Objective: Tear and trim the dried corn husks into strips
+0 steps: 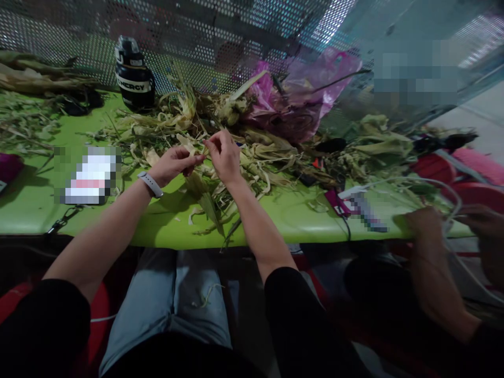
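My left hand (177, 163), with a pale band on its wrist, is closed in a pinch over the green table (173, 220). Close beside it, my right hand (225, 155) is also closed, thumb against bent fingers. The fingertips of both nearly meet around something too thin and small to make out. Beneath and behind them lies a heap of dry corn husks (271, 149), torn into strips and pieces. Several husk strips (208, 205) hang toward the table's front edge below my hands.
A black bottle (136, 86) stands behind on the left, near a phone (90, 176). A pink plastic bag (295, 105) rests among husks against the perforated metal screen (177, 31). On the right are another phone (370, 212), a white cable (417, 179) and another person's hands (427, 223).
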Action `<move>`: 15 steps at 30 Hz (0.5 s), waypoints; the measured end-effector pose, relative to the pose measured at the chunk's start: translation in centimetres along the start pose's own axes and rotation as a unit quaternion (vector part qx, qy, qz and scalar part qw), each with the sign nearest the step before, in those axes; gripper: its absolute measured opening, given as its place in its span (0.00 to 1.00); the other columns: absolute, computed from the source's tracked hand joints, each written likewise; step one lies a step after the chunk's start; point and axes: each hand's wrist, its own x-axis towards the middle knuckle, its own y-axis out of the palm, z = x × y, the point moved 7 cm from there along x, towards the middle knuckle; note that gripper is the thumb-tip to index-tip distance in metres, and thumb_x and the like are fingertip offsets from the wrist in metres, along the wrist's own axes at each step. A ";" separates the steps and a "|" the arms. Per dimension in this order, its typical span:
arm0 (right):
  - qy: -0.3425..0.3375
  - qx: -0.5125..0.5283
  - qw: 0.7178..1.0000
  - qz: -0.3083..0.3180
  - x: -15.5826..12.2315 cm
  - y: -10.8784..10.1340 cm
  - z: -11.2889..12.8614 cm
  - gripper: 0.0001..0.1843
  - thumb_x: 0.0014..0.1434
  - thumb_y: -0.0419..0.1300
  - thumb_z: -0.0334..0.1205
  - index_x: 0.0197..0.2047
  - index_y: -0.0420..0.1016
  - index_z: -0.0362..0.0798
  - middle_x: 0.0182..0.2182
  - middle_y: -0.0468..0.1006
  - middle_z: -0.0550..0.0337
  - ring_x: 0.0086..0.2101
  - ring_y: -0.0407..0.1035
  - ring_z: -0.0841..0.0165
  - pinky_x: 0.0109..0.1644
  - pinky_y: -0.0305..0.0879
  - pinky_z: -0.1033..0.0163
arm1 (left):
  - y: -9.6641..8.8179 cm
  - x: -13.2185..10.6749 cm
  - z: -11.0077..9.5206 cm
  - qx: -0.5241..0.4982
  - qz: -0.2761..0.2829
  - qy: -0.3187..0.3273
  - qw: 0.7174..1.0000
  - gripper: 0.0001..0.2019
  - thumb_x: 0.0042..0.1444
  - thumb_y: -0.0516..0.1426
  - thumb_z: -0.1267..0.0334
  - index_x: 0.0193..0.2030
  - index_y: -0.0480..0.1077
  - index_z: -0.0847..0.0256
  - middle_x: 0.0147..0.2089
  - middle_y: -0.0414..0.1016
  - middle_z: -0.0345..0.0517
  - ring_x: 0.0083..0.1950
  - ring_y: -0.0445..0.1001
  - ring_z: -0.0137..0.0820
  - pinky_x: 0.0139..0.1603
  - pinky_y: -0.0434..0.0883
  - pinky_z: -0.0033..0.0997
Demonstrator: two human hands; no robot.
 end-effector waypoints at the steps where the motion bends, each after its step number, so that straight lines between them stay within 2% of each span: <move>1: -0.001 -0.005 1.000 -0.006 0.0 -0.1 -0.2 0.24 0.66 0.48 0.62 0.41 0.70 0.48 0.35 0.72 0.59 0.39 0.70 0.68 0.50 0.70 0.57 | 0.1 0.0 0.1 -0.005 0.003 0.002 1.000 0.21 0.50 0.67 0.52 0.19 0.66 0.64 0.17 0.66 0.38 0.19 0.62 0.19 0.22 0.61 0.21; 4: 0.030 0.020 0.999 -0.029 0.2 -0.8 -0.8 0.26 0.64 0.49 0.63 0.45 0.70 0.48 0.36 0.72 0.58 0.40 0.71 0.68 0.50 0.71 0.56 | 0.1 0.2 0.6 -0.032 -0.008 0.002 0.999 0.19 0.52 0.66 0.49 0.24 0.71 0.65 0.22 0.74 0.44 0.24 0.70 0.23 0.28 0.67 0.23; 7: 0.100 0.089 0.989 -0.061 0.3 -2.0 -1.1 0.27 0.65 0.48 0.63 0.47 0.70 0.47 0.38 0.72 0.54 0.43 0.71 0.66 0.49 0.71 0.56 | -0.9 0.7 1.1 -0.087 -0.074 0.015 0.993 0.20 0.52 0.65 0.45 0.31 0.75 0.64 0.30 0.79 0.48 0.32 0.77 0.29 0.36 0.73 0.27; 9: 0.130 0.126 0.981 -0.064 0.1 -2.4 -0.7 0.25 0.66 0.47 0.61 0.45 0.70 0.48 0.38 0.72 0.54 0.43 0.71 0.65 0.48 0.70 0.58 | -1.6 0.8 1.1 -0.117 -0.123 0.038 0.985 0.20 0.52 0.64 0.44 0.35 0.76 0.63 0.33 0.81 0.49 0.38 0.80 0.32 0.42 0.74 0.29; 11: 0.131 0.147 0.980 -0.014 -0.2 -1.6 0.4 0.22 0.64 0.52 0.59 0.39 0.71 0.48 0.33 0.72 0.57 0.39 0.70 0.66 0.45 0.70 0.59 | -2.1 0.8 0.9 -0.130 -0.154 0.056 0.978 0.20 0.53 0.64 0.45 0.37 0.76 0.62 0.35 0.82 0.50 0.42 0.80 0.33 0.46 0.74 0.31; 13: 0.117 0.162 0.977 0.077 -0.8 0.4 1.7 0.18 0.60 0.59 0.57 0.35 0.71 0.49 0.29 0.72 0.60 0.34 0.68 0.67 0.43 0.69 0.60 | -2.2 0.7 0.6 -0.133 -0.166 0.065 0.975 0.19 0.54 0.63 0.46 0.39 0.76 0.62 0.37 0.82 0.50 0.45 0.79 0.34 0.48 0.74 0.33; 15: 0.113 0.187 0.965 0.144 -1.6 2.4 2.4 0.17 0.58 0.61 0.55 0.35 0.72 0.48 0.28 0.73 0.60 0.31 0.66 0.68 0.41 0.69 0.60 | -2.0 0.5 0.3 -0.130 -0.166 0.074 0.975 0.18 0.54 0.63 0.48 0.39 0.76 0.62 0.38 0.82 0.50 0.46 0.78 0.34 0.48 0.74 0.33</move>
